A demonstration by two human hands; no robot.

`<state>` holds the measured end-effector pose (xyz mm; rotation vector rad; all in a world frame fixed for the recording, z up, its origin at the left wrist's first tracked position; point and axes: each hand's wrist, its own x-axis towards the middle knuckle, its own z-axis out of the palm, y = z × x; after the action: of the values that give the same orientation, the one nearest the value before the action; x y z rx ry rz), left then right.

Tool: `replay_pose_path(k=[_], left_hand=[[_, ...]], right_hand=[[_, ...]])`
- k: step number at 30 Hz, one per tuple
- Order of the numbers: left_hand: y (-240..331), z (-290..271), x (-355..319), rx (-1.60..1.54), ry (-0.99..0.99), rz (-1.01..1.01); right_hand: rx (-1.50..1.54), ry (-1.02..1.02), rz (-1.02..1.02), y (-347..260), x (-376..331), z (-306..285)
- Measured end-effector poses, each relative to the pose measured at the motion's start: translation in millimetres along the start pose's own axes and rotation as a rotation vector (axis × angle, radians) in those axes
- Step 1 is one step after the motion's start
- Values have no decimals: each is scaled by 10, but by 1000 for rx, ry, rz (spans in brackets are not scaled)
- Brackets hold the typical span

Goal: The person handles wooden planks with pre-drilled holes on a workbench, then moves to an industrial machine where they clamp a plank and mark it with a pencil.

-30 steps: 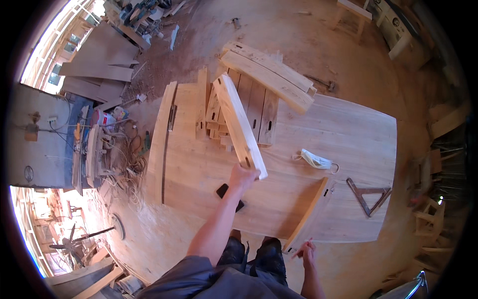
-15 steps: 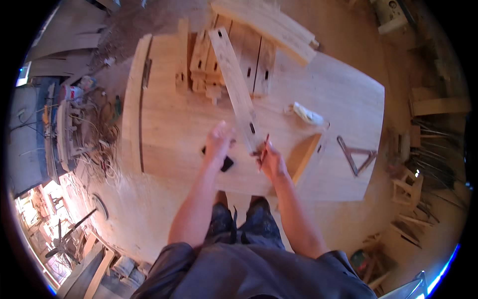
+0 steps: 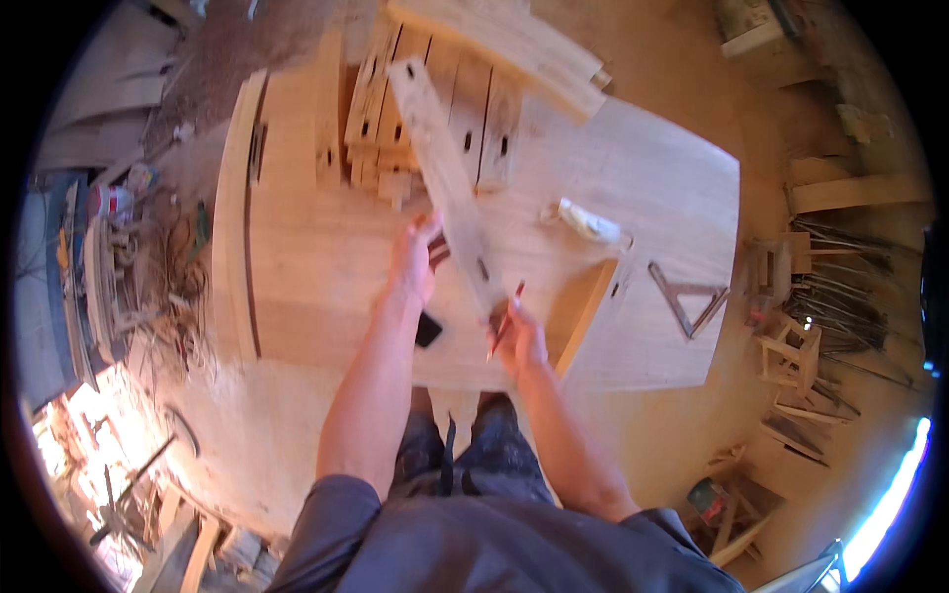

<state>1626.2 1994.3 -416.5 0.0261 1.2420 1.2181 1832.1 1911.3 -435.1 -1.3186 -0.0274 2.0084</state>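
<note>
Right hand (image 3: 521,336) reached plank (image 3: 450,188) | left hand (image 3: 413,259) fingers beside plank | right fingers clamp pencil (image 3: 505,319)

A metal triangular square (image 3: 690,298) lies on the wooden worktop (image 3: 633,178), well apart from a white rag (image 3: 585,221). Mortised planks (image 3: 465,109) are stacked at the far edge.

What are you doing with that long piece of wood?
A person stands at a big wooden workbench. The left hand rests on a long wooden board with small slots cut in it, and the right hand is at the board's near end with a red pencil. Behind the board lies a stack of similar slotted boards. A metal triangle square and a white rag lie to the right.
</note>
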Motion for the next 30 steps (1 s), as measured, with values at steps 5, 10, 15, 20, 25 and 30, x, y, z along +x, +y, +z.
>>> replay_pose_path(k=[5,10,15,20,25,30], left_hand=[[-10,284,11,172,-29,8],[123,463,110,73,-56,45],[443,684,472,313,61,196],[746,930,873,777,212,416],[743,1300,1020,1226,584,499],[563,1420,1091,1308,627,532]], right_hand=[[31,39,-117,-73,52,-63],[-48,-27,-153,-387,75,76],[-270,-10,-164,-851,562,281],[-410,142,-349,-1595,992,246],[-391,188,-387,-2365,1543,380],[-275,104,-268,-2937,1877,505]])
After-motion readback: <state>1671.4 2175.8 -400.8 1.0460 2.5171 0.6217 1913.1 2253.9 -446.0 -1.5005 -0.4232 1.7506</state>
